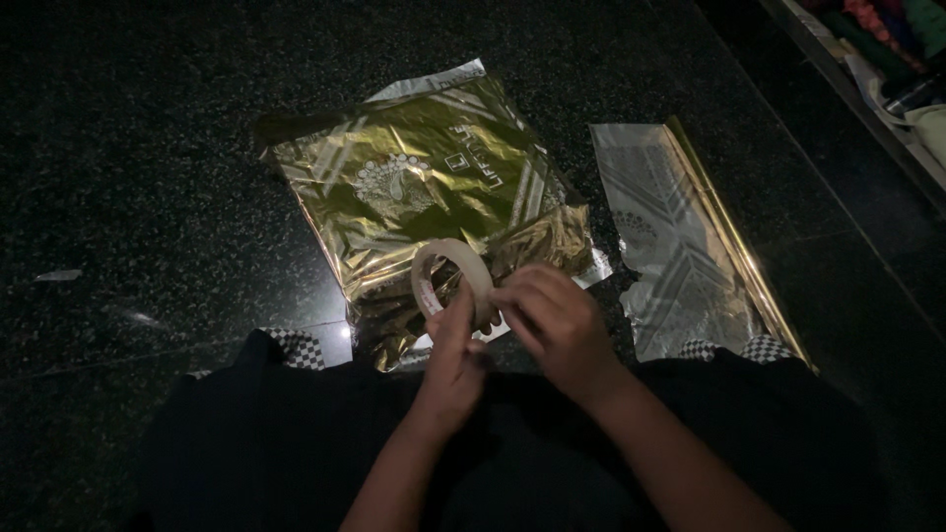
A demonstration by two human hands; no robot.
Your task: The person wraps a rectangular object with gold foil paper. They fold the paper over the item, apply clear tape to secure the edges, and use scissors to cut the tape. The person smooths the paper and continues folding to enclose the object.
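A flat package wrapped in shiny gold foil paper [424, 187] lies on the dark speckled floor in front of me. Over its near edge I hold a pale roll of tape [448, 258] upright. My left hand [451, 355] grips the roll from below. My right hand [554, 320] pinches at the roll's right side with thumb and fingertips. Both hands are close together, touching the roll. My dark-clothed legs fill the bottom of the view.
A leftover sheet of silver and gold wrapping foil [680, 246] lies to the right of the package. A shelf edge with coloured items [887, 59] runs along the top right. A small pale scrap [59, 276] lies at far left.
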